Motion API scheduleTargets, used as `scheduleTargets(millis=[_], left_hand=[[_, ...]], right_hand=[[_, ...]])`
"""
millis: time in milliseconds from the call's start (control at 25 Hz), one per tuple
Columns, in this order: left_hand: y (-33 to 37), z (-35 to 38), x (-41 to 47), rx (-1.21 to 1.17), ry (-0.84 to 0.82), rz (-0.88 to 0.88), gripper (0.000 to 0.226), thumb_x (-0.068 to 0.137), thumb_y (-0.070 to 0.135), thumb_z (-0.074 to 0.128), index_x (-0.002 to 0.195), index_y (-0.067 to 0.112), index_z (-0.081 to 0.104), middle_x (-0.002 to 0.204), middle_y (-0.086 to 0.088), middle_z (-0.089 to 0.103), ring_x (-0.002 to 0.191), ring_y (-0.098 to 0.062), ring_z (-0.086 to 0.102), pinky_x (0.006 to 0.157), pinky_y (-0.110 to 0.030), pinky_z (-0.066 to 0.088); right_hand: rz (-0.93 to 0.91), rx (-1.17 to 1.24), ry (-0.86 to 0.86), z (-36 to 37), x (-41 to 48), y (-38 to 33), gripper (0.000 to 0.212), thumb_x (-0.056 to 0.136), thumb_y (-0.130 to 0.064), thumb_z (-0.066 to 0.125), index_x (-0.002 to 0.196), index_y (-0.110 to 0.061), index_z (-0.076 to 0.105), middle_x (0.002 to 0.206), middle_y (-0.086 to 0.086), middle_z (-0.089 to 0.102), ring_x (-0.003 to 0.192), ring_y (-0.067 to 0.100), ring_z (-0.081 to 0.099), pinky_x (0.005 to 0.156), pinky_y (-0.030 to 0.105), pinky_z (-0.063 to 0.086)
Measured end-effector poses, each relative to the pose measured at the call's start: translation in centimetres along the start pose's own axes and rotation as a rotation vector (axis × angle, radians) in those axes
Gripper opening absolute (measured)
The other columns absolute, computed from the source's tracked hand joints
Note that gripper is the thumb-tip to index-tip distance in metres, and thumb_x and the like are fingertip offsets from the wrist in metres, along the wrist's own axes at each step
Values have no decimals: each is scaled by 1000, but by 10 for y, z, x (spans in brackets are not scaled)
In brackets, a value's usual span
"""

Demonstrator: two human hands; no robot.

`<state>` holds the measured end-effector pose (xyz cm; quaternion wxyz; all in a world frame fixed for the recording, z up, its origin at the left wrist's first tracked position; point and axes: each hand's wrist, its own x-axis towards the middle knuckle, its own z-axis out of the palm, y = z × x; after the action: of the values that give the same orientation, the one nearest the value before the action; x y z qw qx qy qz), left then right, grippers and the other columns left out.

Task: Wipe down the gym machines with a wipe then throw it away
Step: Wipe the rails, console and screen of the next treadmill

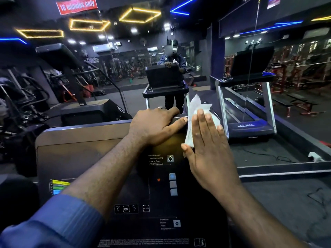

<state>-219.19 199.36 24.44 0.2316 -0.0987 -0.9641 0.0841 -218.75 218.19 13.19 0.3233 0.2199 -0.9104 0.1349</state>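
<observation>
Sleeve: blue cuff (53, 224), lower left of the console (80, 149); left forearm bare beyond it.
Left hand: left hand (154, 126) reaches across the console face, fingers curled over the console's top edge, thumb along the front rim, gripping it.
Right hand: right hand (207, 145) at the console's upper right corner, fingers straight and together, palm flat, pressing the wipe (196, 108).
Wipe: white, crumpled, between right palm and the console's right edge; its top sticks up past the fingertips.
Console: dark tilted panel, OK and arrow keys low on it, coloured chart at its left.
Room: dim gym; mirror (125, 68) behind the console reflects a person at the same machine; another treadmill (249, 104) right of the console; yellow and blue ceiling lights (139, 15); red sign (77, 5) above left.
Unclear: small print at the console's bottom unreadable; wipe's lower part hidden by the right hand; white object (316, 156) on the floor right of the console, can't identify.
</observation>
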Motion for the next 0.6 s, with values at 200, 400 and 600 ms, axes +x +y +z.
scheduleTargets(millis=[200,400,600], left_hand=[[4,-1,2,46,-27,-6,69,95,84,23,132,34,52,101,1,70,95,-27,68,66,-38,39],[3,3,-2,83,46,13,67,96,82,24,129,32,53,107,1,73,98,-27,70,65,-37,38],[0,16,-8,87,158,108,77,89,91,24,129,32,52,113,8,69,102,-21,69,73,-39,54]], right_hand=[[-43,-6,-36,20,-80,1,75,106,-49,32,167,-15,6,176,0,-4,162,19,0,125,49,15],[36,24,12,-5,10,-3,76,108,-52,23,166,-15,-9,173,-1,-18,160,16,-15,131,45,2],[5,13,-40,26,-96,-8,75,107,-50,27,166,-9,6,175,6,-3,162,24,3,126,49,14]])
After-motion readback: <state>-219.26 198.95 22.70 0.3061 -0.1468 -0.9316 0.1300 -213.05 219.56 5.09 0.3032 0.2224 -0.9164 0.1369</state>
